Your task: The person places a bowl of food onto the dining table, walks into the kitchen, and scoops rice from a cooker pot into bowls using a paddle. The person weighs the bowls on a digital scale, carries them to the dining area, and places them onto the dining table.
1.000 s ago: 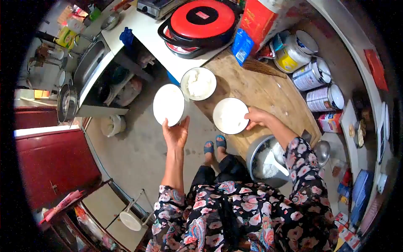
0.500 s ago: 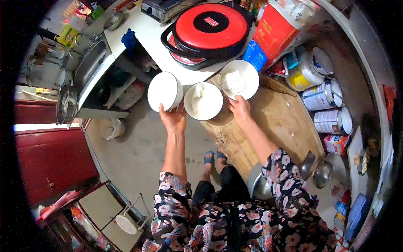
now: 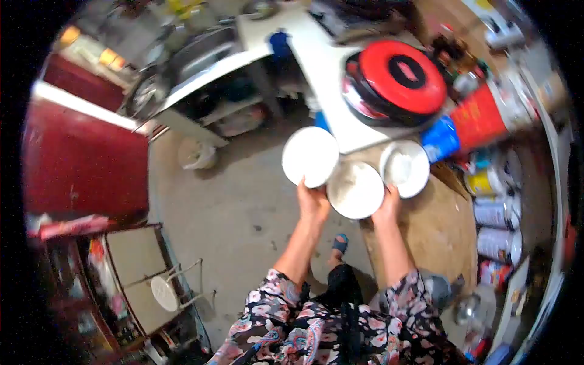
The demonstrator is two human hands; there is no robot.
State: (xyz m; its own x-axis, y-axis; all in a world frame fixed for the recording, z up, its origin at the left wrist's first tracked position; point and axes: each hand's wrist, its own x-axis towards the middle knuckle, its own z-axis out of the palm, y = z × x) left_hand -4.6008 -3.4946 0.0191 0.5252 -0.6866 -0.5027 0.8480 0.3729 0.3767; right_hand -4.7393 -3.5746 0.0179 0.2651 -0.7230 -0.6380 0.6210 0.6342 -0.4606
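My left hand (image 3: 313, 202) grips a white bowl (image 3: 310, 157), whose inside looks plain white. My right hand (image 3: 387, 208) is closed at the near edges of two bowls. One is the right bowl (image 3: 406, 170) with something white in it; the other is the middle bowl (image 3: 356, 191) with pale contents, too blurred to make out. The three bowls sit side by side, nearly touching, in front of the white counter's corner. Whether the middle bowl is gripped or only touched is unclear.
A red and black electric pan (image 3: 403, 76) stands on the white counter (image 3: 322, 76). A wooden board (image 3: 435, 237) lies at the right, with several cans (image 3: 496, 213) beyond it. A white bucket (image 3: 198, 153) and a stool (image 3: 165, 293) are on the left.
The view has swung left, and the picture is blurred. My right hand has left its earlier bowl in the middle and taken the right bowl. All three bowls are now close together.
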